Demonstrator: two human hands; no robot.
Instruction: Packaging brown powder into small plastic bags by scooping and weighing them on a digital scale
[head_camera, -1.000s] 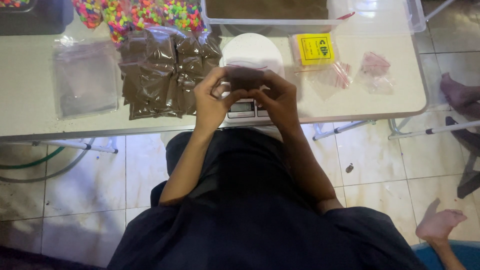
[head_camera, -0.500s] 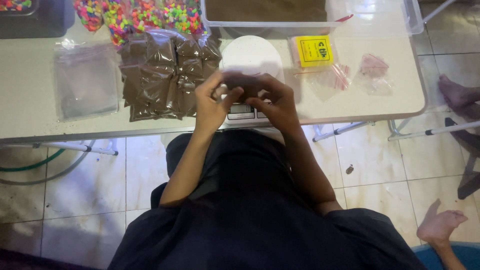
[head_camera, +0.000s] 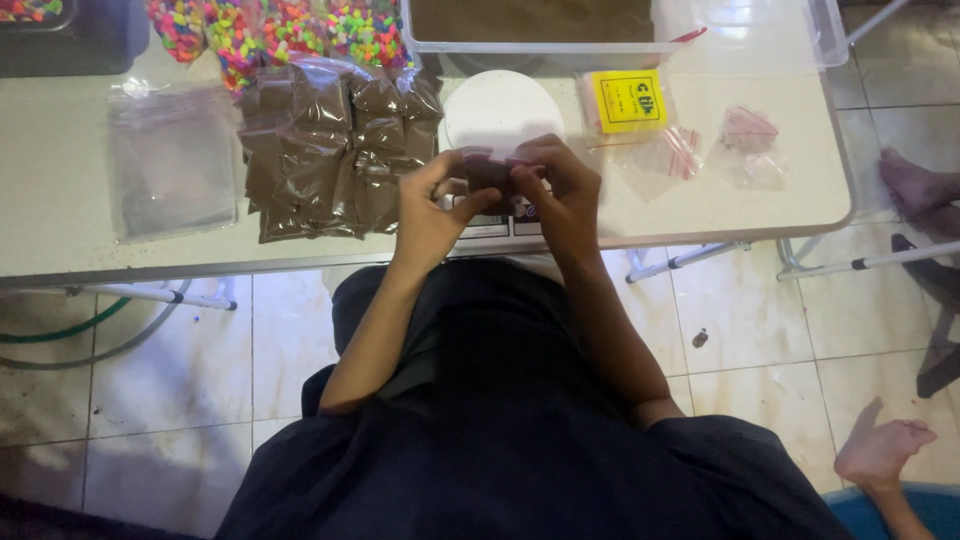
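Both hands, left hand (head_camera: 428, 205) and right hand (head_camera: 562, 190), pinch a small bag of brown powder (head_camera: 490, 175) between them, now raised slightly above the scale (head_camera: 500, 110); filled packets (head_camera: 330, 150) lie left.

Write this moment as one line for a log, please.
left hand + right hand: pinching small brown-filled bag | over: white round scale | beside: stack of filled brown bags | on: table
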